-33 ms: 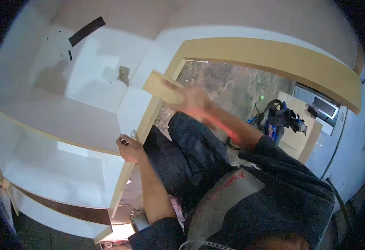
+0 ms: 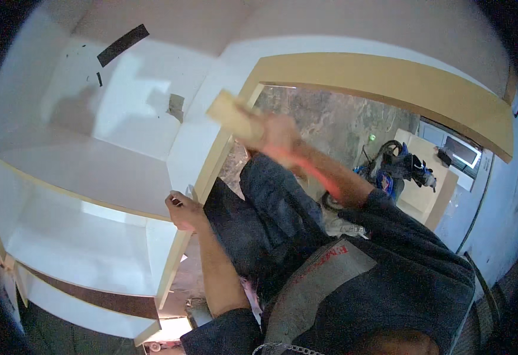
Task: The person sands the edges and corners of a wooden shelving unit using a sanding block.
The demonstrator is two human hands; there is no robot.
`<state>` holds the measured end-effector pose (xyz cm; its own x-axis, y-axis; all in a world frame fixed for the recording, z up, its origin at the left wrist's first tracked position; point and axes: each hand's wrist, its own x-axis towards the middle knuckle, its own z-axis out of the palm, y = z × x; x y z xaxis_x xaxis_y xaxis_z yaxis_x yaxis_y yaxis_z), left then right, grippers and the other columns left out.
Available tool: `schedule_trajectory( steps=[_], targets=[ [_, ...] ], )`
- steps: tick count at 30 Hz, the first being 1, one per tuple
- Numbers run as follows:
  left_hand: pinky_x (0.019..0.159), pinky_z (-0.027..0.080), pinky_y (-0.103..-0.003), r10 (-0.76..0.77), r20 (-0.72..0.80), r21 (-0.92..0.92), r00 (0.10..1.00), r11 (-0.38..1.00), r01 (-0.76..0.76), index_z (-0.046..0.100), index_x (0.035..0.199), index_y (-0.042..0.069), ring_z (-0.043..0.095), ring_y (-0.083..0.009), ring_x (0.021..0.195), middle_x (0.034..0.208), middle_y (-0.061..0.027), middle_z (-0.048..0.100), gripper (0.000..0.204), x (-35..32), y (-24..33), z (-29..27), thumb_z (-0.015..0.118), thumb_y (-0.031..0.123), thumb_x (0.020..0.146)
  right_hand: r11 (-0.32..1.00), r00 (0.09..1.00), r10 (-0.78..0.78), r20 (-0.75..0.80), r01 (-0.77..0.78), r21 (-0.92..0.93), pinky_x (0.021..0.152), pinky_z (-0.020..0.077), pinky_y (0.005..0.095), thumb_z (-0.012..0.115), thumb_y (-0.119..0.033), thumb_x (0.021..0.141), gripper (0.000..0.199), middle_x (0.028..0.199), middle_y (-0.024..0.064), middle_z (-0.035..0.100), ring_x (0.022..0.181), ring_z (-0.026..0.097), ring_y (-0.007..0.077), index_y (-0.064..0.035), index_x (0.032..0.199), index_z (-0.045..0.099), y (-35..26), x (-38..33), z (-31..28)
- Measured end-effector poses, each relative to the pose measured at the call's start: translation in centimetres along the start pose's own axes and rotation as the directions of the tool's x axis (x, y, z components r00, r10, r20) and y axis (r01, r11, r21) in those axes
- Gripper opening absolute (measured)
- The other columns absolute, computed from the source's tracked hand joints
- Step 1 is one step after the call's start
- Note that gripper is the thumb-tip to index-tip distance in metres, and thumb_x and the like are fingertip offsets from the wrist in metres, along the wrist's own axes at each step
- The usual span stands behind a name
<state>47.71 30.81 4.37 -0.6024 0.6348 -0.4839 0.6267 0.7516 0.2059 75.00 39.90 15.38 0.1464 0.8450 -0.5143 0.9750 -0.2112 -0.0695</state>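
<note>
My right hand [image 2: 277, 135] is wrapped round a pale yellow rectangular block [image 2: 230, 115]; motion blurs both, and the block's material cannot be made out. The block is over the yellow-edged upright [image 2: 214, 157] of a white cabinet, and I cannot tell whether it touches. Lower along that same upright rests my left hand [image 2: 186, 212], its fingers curled closed beside the end of a shelf [image 2: 81, 168]. What those fingers hold, if anything, is hidden; a small pale, see-through patch shows just above them.
A wide yellow-edged panel [image 2: 389, 77] curves across the top right. Beyond the opening stands a blue and black motorbike [image 2: 392, 168] near a pale board [image 2: 416, 201]. Inside the cabinet, a dark strip [image 2: 123, 45] and a grey patch [image 2: 176, 106] mark the white back.
My right hand and the block have shifted slightly upward, and the block's tilt has altered a little. My left hand stays in place.
</note>
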Motion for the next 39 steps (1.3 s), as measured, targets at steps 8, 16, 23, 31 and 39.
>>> schedule_trajectory(
  steps=[8, 16, 23, 31, 39],
  targets=[
    [0.075, 0.052, -0.051, 0.014, 0.014, -0.016, 1.0, 1.0, -0.014, 0.072, 0.107, 0.01, 0.07, -0.0375, 0.087, 0.092, -0.0145, 0.075, 0.051, 0.2, 0.4, -0.3, 0.046, 0.054, 0.1, 0.964, 0.994, -0.004, 0.107, -0.025, 0.266, 0.086, 0.0582, 0.0492, 0.069, -0.057, 0.086, 0.083, 0.128, 0.0284, 0.061, 0.099, 0.07, 0.0421, -0.0395, 0.158, 0.032, -1.1, -2.3, 4.2],
    [0.075, 0.053, -0.05, 0.02, 0.012, 0.037, 1.0, 0.999, -0.02, 0.071, 0.107, 0.011, 0.071, -0.0356, 0.086, 0.093, -0.0133, 0.075, 0.049, 0.3, 1.1, -0.3, 0.048, 0.053, 0.1, 0.919, 0.981, 0.101, 0.168, -0.157, 0.362, 0.082, 0.0591, 0.0491, 0.07, -0.055, 0.085, 0.081, 0.134, 0.0301, 0.053, 0.103, 0.069, 0.0427, -0.0406, 0.156, 0.035, -0.4, -1.4, 3.9],
    [0.074, 0.053, -0.049, -0.043, 0.038, 0.052, 0.998, 0.998, 0.041, 0.072, 0.103, 0.012, 0.071, -0.0359, 0.085, 0.092, -0.0114, 0.076, 0.049, -0.5, 0.9, -0.9, 0.047, 0.054, 0.099, 0.943, 0.987, 0.066, 0.148, -0.11, 0.315, 0.075, 0.0593, 0.047, 0.072, -0.052, 0.085, 0.086, 0.112, 0.0217, 0.069, 0.1, 0.072, 0.035, -0.0356, 0.159, 0.031, 1.6, 1.1, 0.6],
    [0.075, 0.053, -0.05, 0.025, 0.022, 0.0, 0.999, 1.0, -0.025, 0.072, 0.103, 0.011, 0.07, -0.0364, 0.085, 0.092, -0.0127, 0.075, 0.048, 0.0, 1.2, -0.3, 0.049, 0.053, 0.099, 0.95, 0.974, -0.207, -0.088, 0.221, 0.219, 0.074, 0.0594, 0.0479, 0.065, -0.057, 0.089, 0.079, 0.102, 0.0185, 0.073, 0.083, 0.074, 0.0381, -0.0338, 0.158, 0.034, 2.0, -1.1, 3.5],
    [0.075, 0.053, -0.049, 0.015, -0.004, 0.011, 1.0, 1.0, -0.015, 0.072, 0.103, 0.011, 0.07, -0.0362, 0.084, 0.09, -0.0127, 0.075, 0.044, -0.1, 0.8, -0.2, 0.053, 0.051, 0.097, 0.994, 0.997, -0.062, 0.04, 0.058, 0.093, 0.076, 0.0585, 0.0465, 0.064, -0.066, 0.086, 0.089, 0.094, 0.0212, 0.072, 0.086, 0.073, 0.0385, -0.03, 0.159, 0.031, 2.5, -1.4, 3.9]
  ],
)
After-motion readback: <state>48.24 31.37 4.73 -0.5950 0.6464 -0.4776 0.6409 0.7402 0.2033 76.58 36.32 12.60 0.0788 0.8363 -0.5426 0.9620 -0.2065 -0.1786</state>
